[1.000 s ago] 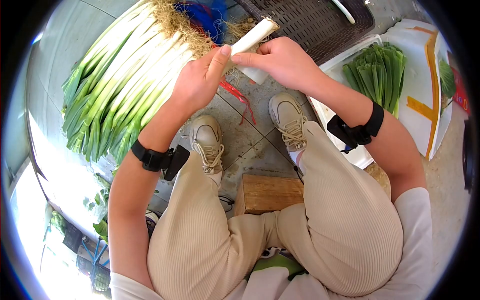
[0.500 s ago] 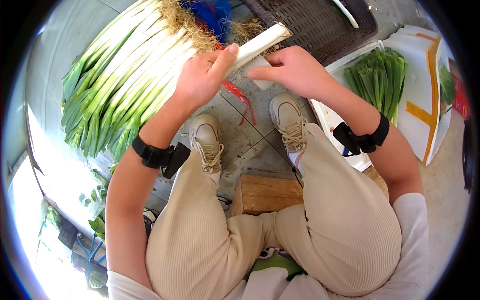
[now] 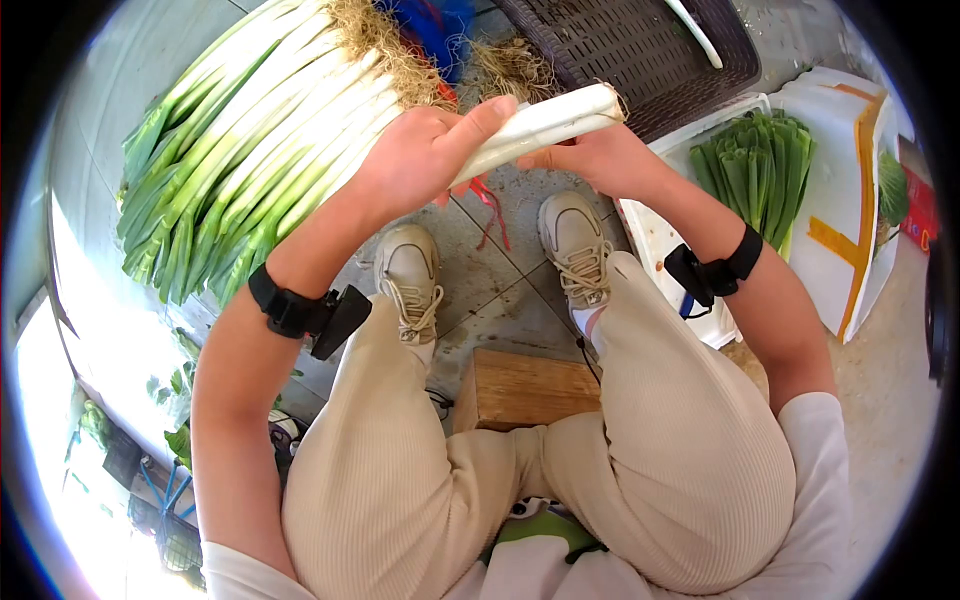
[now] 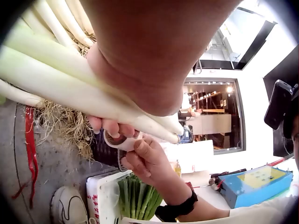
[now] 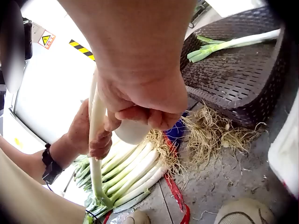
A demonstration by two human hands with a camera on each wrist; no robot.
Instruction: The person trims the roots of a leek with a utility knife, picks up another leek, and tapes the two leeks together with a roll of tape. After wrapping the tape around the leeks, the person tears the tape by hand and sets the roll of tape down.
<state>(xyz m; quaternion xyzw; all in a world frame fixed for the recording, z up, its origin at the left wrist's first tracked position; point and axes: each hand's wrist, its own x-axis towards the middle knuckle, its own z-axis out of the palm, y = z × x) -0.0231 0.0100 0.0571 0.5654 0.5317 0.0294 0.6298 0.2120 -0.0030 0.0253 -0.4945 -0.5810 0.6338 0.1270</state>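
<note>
In the head view my left hand grips two trimmed leeks, its thumb laid along their white shafts. Their cut ends point to the upper right. My right hand is just below those ends, its fingers partly hidden by the leeks. It holds a white ring-like roll, seen in the left wrist view, which resembles tape. In the right wrist view the roll shows as a rounded white shape under the curled fingers. A large pile of leeks, roots still on, lies at the left.
A brown woven basket at the back holds a leek. Cut roots lie beside it. At right, a white foam box contains a bundle of green leaves. A wooden block sits between the legs. Red strips lie on the floor.
The leeks have moved right and turned flatter, and two shafts now show side by side. My right hand has drawn away from my left, and the white roll has slipped from sight behind the leeks.
</note>
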